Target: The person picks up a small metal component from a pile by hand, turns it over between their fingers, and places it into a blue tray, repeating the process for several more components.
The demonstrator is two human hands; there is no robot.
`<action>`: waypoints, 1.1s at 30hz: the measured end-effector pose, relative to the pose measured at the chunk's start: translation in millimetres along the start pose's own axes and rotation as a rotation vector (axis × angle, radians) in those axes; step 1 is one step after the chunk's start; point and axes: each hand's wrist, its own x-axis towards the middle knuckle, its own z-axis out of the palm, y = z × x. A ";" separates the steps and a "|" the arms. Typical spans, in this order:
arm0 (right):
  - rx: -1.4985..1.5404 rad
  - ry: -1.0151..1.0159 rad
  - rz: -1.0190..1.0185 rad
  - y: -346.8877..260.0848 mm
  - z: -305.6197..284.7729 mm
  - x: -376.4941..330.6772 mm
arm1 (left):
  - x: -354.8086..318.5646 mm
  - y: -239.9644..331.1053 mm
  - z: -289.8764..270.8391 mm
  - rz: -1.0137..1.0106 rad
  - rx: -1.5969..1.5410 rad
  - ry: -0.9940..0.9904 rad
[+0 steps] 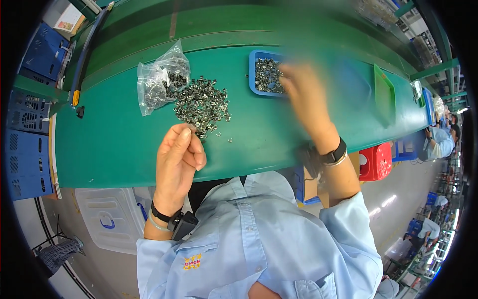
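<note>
A loose pile of small, shiny metal clip-like parts (201, 102) lies on the green tabletop (114, 149). My left hand (180, 154) is at the pile's near edge, thumb and fingertips pinched together; whatever they hold is too small to make out. Further right, a shallow blue tray (253, 84) holds more small metal parts (268, 74). My right hand (306, 94) hovers at the tray's right rim, its fingers bent and smeared by blur, so their grip does not show clearly. Behind the pile, a clear plastic bag (152, 89) lies with similar parts inside.
A few stray parts (230, 140) lie in front of the pile. A green tray (384, 94) is on the right of the table. Below the right edge is a red stool (376, 162). Blue crates (30, 164) stand at left, above a lidded clear bin (107, 214).
</note>
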 end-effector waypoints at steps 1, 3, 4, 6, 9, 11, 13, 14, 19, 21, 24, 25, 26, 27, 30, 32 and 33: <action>-0.034 -0.057 -0.005 2.0 3.9 -1.1 | -0.3 -0.8 -2.5 -0.013 0.000 0.001; 0.048 -0.209 -0.019 -7.9 20.5 -11.6 | -1.6 -2.5 -7.1 -0.037 0.001 0.011; 0.125 -0.353 -0.029 -14.7 28.4 -15.9 | -1.8 -2.9 -8.4 -0.040 -0.004 0.013; 0.091 -0.376 -0.066 -23.6 41.5 -17.7 | -1.6 -4.5 -9.2 -0.062 0.009 0.003; 0.027 -0.415 -0.148 -29.7 52.3 -17.2 | -0.5 -6.4 -9.6 -0.077 0.015 -0.018; 0.000 -0.421 -0.163 -29.9 54.0 -15.9 | 0.4 -8.0 -7.9 -0.087 0.023 -0.057; -0.010 -0.427 -0.178 -30.0 55.1 -14.8 | -0.5 -9.1 -6.0 -0.095 0.037 -0.056; 0.013 -0.407 -0.159 -29.3 53.3 -15.7 | -0.9 -9.8 -4.4 -0.107 0.052 -0.059; 0.091 -0.310 -0.120 -40.4 32.0 -24.6 | 2.1 -16.2 9.5 -0.138 0.183 -0.051; 0.108 -0.281 -0.120 -51.3 21.1 -27.4 | 3.2 -18.2 17.1 -0.150 0.202 -0.061; 0.059 -0.266 -0.158 -65.2 7.4 -31.8 | 5.7 -20.6 29.1 -0.184 0.246 -0.098; 0.057 -0.261 -0.155 -65.8 5.3 -33.6 | 5.9 -21.4 32.0 -0.200 0.218 -0.110; 0.050 -0.256 -0.157 -66.2 3.4 -35.3 | 6.0 -22.1 34.5 -0.216 0.191 -0.121; 0.044 -0.250 -0.160 -66.5 1.8 -36.9 | 5.8 -22.6 36.5 -0.230 0.164 -0.131; 0.075 -0.233 -0.143 -65.6 -0.4 -42.2 | 5.9 -25.7 34.2 -0.283 0.072 -0.181; 0.145 -0.221 -0.110 -64.2 0.2 -45.9 | 6.2 -28.3 32.7 -0.310 0.027 -0.204; 0.146 -0.218 -0.109 -64.3 0.6 -47.2 | 6.5 -29.7 31.9 -0.318 -0.002 -0.216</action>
